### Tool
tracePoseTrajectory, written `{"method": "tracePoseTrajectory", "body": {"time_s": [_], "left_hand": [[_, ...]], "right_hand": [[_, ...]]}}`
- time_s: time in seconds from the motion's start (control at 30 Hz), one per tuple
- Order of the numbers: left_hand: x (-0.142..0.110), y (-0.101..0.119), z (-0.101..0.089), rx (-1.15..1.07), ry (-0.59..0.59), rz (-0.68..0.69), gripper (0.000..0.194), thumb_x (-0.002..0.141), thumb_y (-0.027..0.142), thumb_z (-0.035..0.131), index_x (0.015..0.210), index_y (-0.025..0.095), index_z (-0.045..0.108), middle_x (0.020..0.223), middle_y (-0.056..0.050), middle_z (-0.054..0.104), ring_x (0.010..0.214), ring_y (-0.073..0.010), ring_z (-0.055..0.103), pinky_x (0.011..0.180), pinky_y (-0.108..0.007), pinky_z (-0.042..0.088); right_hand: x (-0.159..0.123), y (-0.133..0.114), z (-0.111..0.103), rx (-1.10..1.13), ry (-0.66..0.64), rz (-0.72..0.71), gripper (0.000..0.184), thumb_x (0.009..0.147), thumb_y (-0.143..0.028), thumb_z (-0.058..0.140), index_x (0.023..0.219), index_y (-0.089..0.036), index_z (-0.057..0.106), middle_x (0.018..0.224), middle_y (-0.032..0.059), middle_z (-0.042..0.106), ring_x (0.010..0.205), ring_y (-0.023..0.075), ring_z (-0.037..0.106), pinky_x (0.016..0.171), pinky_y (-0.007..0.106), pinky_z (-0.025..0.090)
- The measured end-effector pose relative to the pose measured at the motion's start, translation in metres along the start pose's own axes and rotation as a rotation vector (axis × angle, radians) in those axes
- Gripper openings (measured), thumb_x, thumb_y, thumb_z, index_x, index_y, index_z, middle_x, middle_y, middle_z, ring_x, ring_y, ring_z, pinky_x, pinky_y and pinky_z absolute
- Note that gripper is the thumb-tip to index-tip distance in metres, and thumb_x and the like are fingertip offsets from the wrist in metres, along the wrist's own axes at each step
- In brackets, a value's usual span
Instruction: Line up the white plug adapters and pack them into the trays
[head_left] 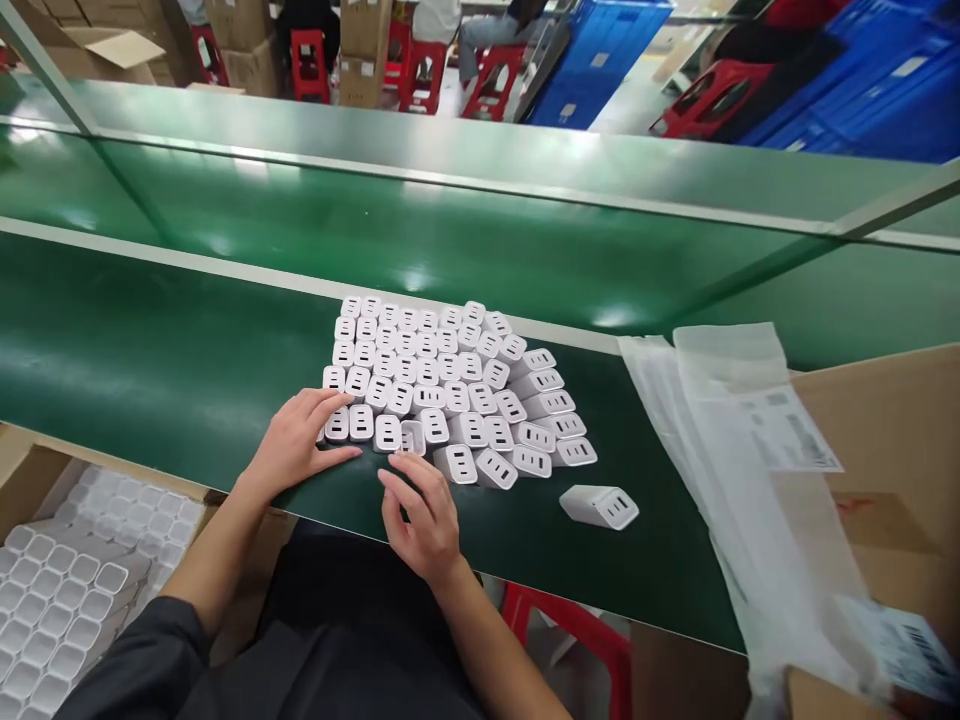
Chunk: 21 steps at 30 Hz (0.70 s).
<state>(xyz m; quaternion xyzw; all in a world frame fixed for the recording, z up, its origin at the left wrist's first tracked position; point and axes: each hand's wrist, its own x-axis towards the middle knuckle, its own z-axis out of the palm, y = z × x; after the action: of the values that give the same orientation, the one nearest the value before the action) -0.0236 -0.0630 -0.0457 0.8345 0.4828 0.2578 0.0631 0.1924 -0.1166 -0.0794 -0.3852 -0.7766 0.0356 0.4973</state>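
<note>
Many white USB charger blocks (427,370) stand packed in rows on the green table, their port ends facing up. My left hand (296,440) rests at the front left corner of the group, fingers stretched along the nearest blocks and thumb apart. Just in front of the nearest row is my right hand (426,515), its fingers loosely bent and apart, with nothing visible in them. By its fingertips sits a block (412,438) whose top looks different, like an open shell. Several blocks on the right side lean over. One single charger block (600,507) lies on its side, away from the group.
A box of white shells (56,610) is at lower left. Clear plastic bags (720,480) hang over a cardboard box (892,430) on the right. Behind the table runs a green conveyor belt (360,225) with a metal rail. Red stools (570,630), people and blue crates (600,60) are around.
</note>
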Motion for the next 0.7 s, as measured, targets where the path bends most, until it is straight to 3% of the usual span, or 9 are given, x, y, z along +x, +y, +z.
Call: {"method": "tracePoseTrajectory", "body": {"time_s": [0.13,0.27,0.37,0.57,0.7], "left_hand": [[0.001,-0.002,0.006,0.000,0.009,0.026,0.057,0.087,0.046,0.070,0.134,0.023,0.047,0.123,-0.009,0.065,0.109,-0.0239,0.063,0.094,-0.038,0.051],[0.003,-0.003,0.006,-0.053,0.005,0.010,0.050,0.088,0.042,0.069,0.131,0.023,0.050,0.118,-0.007,0.069,0.103,-0.0220,0.065,0.089,-0.035,0.052],[0.005,-0.003,0.004,-0.100,-0.003,0.000,0.047,0.088,0.041,0.069,0.127,0.023,0.052,0.116,-0.006,0.070,0.101,-0.0211,0.065,0.087,-0.034,0.053],[0.005,-0.001,0.003,-0.229,-0.027,-0.061,0.059,0.084,0.044,0.073,0.133,0.024,0.047,0.122,-0.008,0.067,0.107,-0.0225,0.066,0.092,-0.037,0.054],[-0.005,-0.006,-0.002,-0.357,0.006,-0.146,0.069,0.078,0.043,0.079,0.135,0.025,0.043,0.129,-0.009,0.062,0.114,-0.0227,0.063,0.099,-0.039,0.053]], "right_hand": [[-0.001,-0.002,0.002,-0.131,-0.099,0.006,0.036,0.087,-0.005,0.057,0.119,-0.020,0.063,0.121,0.0101,0.067,0.128,0.0254,0.057,0.113,0.049,0.043],[0.002,-0.003,0.007,-0.213,-0.186,0.086,0.034,0.088,-0.007,0.055,0.119,-0.020,0.063,0.131,0.0114,0.064,0.135,0.0273,0.051,0.119,0.053,0.031],[0.003,-0.003,0.007,-0.193,-0.224,0.089,0.037,0.088,-0.007,0.054,0.121,-0.021,0.062,0.130,0.0104,0.065,0.133,0.0257,0.054,0.120,0.053,0.028],[0.003,-0.002,0.004,-0.168,-0.211,0.101,0.048,0.087,-0.006,0.054,0.130,-0.026,0.058,0.128,0.0077,0.067,0.132,0.0264,0.055,0.121,0.054,0.026],[0.003,-0.002,0.005,-0.209,-0.190,0.107,0.044,0.087,-0.007,0.056,0.127,-0.024,0.058,0.132,0.0097,0.065,0.133,0.0272,0.054,0.121,0.052,0.025]]}}
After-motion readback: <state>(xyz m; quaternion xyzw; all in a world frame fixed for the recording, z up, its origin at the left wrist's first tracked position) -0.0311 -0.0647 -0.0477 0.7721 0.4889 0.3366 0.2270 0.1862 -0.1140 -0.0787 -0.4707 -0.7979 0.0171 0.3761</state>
